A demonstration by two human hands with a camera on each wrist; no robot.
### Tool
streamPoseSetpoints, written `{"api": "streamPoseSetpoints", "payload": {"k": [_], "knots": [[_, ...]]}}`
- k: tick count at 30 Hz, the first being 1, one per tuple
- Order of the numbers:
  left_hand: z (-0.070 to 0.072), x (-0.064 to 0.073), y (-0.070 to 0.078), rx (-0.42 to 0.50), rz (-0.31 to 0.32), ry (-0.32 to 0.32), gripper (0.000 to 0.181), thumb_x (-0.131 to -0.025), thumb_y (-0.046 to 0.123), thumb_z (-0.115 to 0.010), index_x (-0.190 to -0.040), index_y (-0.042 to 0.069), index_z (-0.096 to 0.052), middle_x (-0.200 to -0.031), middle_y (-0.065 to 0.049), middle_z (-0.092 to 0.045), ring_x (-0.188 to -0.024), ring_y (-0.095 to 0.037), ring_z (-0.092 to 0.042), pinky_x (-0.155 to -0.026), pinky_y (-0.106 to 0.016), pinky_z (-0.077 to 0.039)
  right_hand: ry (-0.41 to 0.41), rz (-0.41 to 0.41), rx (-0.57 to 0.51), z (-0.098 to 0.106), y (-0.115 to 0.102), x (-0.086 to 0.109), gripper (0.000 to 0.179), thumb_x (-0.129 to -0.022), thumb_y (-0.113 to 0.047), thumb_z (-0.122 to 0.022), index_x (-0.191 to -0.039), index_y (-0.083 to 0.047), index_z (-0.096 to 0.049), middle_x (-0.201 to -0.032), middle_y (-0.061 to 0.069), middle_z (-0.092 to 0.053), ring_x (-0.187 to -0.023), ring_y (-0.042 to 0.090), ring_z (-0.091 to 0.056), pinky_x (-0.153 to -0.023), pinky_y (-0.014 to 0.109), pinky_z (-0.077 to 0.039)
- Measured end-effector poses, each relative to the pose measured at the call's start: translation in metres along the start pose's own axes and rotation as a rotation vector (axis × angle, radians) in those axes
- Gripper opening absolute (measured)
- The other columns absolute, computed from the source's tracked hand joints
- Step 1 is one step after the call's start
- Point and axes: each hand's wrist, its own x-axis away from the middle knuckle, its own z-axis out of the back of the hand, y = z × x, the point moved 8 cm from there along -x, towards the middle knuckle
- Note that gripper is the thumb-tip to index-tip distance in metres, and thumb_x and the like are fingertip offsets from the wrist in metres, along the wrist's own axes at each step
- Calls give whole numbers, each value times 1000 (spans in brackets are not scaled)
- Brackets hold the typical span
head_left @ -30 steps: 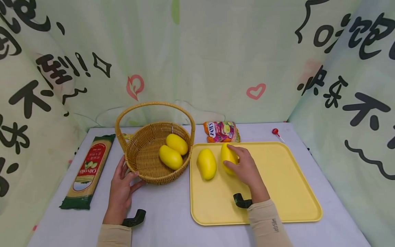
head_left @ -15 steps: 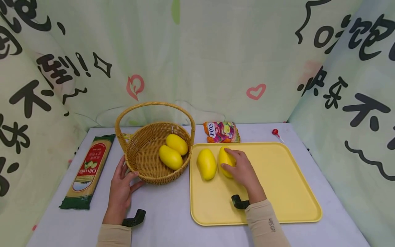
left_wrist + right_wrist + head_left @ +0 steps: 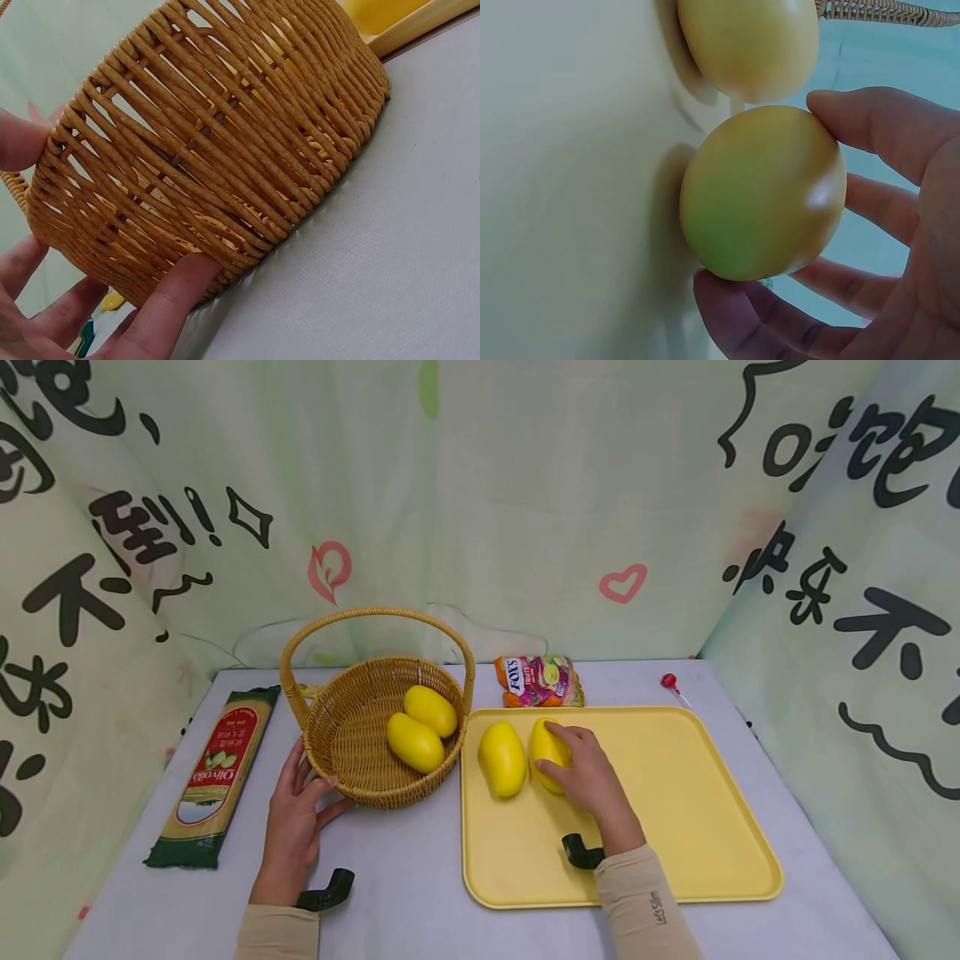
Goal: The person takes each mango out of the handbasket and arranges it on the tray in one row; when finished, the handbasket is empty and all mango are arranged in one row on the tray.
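Two yellow mangoes (image 3: 416,743) lie in the right part of a wicker basket (image 3: 390,797) with a tall handle. My left hand (image 3: 291,827) holds the basket's near left side, the thumb at the rim and the fingers against the woven wall (image 3: 210,150). On the yellow tray (image 3: 675,827), my right hand (image 3: 596,772) grips a mango (image 3: 547,747) between thumb and fingers. In the right wrist view this mango (image 3: 761,195) shows a greenish patch. Another mango (image 3: 502,758) lies just to its left on the tray.
Left of the basket lies a long green and tan Olivoila packet (image 3: 217,768). A pink Fox's candy bag (image 3: 538,681) sits behind the tray, and a red lollipop (image 3: 670,681) at the back right. A printed curtain (image 3: 510,527) surrounds the white table (image 3: 397,885).
My right hand has shifted slightly left with its mango, closer to the other mango on the tray. The left hand and basket have stayed in place.
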Motion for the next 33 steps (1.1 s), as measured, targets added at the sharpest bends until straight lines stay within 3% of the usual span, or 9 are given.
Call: {"api": "streamPoseSetpoints", "payload": {"k": [13,24,33], "knots": [[-3,1,0,13,-24,-18,82,-104,6,-56,-165,52,-23,-177,9,-22,-149,-26,-47,-91,-42,-65,-9,-21,45,4,0,4,75,-100,-31,-71,-164,-10,-38,-159,30,-39,-139,50,-48,-118,68,-41],[-1,2,0,7,-6,-15,82,-104,7,-56,-164,54,-22,-177,11,-21,-148,-25,-48,-94,-44,-64,-36,-55,33,5,-2,7,80,-100,-36,-71,-166,-12,-33,-164,29,-35,-144,49,-46,-120,68,-39],[-1,3,0,-5,0,-11,84,-104,8,-57,-164,54,-21,-177,11,-19,-149,-25,-47,-97,-46,-62,-45,-11,21,17,-11,23,80,-99,-36,-73,-165,-12,-35,-162,28,-38,-124,43,-63,-111,62,-51]]}}
